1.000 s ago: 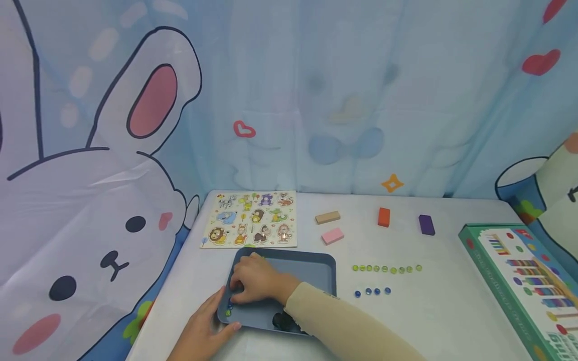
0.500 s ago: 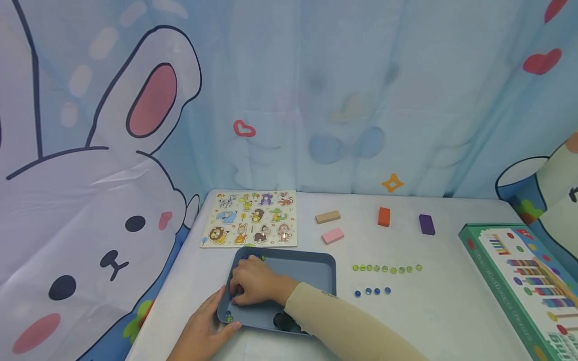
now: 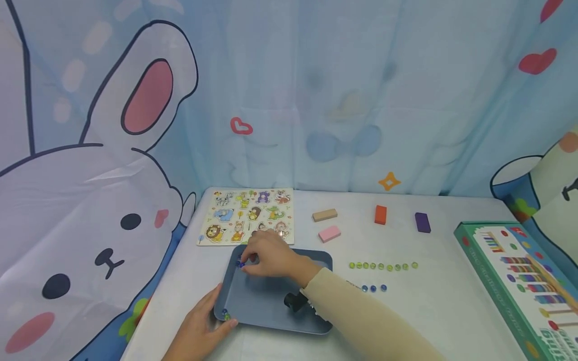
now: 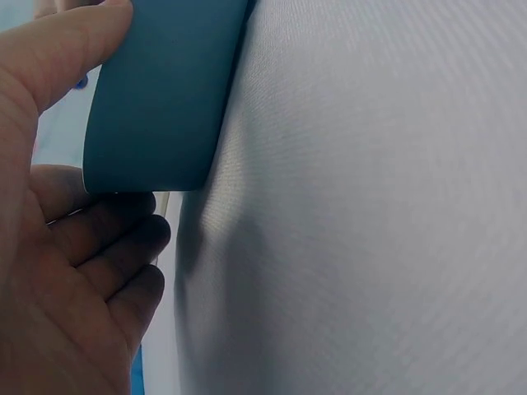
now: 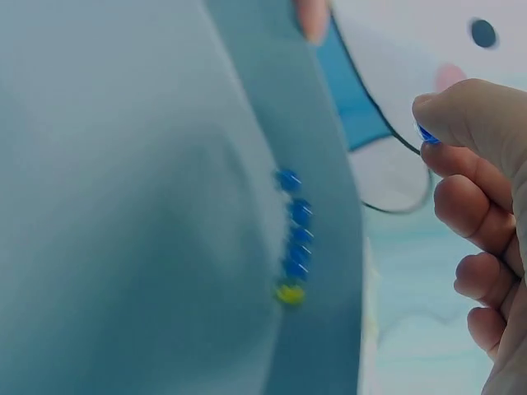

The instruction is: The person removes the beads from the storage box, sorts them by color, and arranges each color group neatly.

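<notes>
My right hand [image 3: 268,254] is over the upper left part of a grey-blue tray [image 3: 257,307], pinching a blue glass marble [image 5: 426,134] between thumb and forefinger. Below it in the right wrist view, several blue marbles [image 5: 300,237] and a yellow-green marble [image 5: 290,295] line the tray's wall. My left hand [image 3: 198,323] holds the near left corner of the tray, thumb on the front side and fingers along the left side. By that thumb, a few blue and green marbles [image 3: 226,315] lie inside the corner.
Right of the tray run a row of green marbles [image 3: 381,266] and blue marbles [image 3: 373,288], partly behind the sleeve. Behind are an animal puzzle board [image 3: 246,215] and tan [image 3: 325,215], pink [image 3: 329,233], orange [image 3: 381,215] and purple [image 3: 422,222] blocks. A green box [image 3: 519,281] stands right.
My right hand has risen from the tray's left side and moved up toward its far side, a blue marble now visible in its fingertips. My left hand keeps its place at the corner.
</notes>
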Motion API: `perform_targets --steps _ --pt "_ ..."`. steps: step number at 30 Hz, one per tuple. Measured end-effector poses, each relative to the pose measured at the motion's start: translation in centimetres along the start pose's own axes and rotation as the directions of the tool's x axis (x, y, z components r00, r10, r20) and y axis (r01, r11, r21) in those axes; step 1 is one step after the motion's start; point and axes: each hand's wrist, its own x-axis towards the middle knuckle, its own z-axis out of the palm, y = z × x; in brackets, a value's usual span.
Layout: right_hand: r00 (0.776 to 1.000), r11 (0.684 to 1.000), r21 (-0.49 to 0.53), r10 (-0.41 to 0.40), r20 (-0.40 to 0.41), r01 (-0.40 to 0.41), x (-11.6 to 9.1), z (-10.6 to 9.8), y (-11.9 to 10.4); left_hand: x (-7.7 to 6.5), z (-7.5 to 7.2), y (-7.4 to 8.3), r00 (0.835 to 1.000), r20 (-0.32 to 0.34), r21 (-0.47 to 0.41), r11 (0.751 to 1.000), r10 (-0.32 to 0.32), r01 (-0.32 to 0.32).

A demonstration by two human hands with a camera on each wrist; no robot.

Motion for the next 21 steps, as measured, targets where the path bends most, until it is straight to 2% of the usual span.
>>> perform_targets --steps 6,17,21 --pt "0.996 0.997 0.055 0.057 -0.074 -0.053 -1.2 -2.2 1.7 0.0 -0.1 0.0 1.000 0.012 0.016 1.000 -0.015 0.015" --pt "0.980 0.991 0.057 0.126 -0.157 -0.118 -4.2 -5.6 4.3 0.1 0.0 0.0 1.000 0.022 0.014 1.000 -0.022 0.022" --pt "0.971 0.987 0.050 0.159 -0.181 -0.152 -5.4 -6.5 5.0 0.1 -0.1 0.1 1.000 0.019 0.007 1.000 -0.006 0.006"
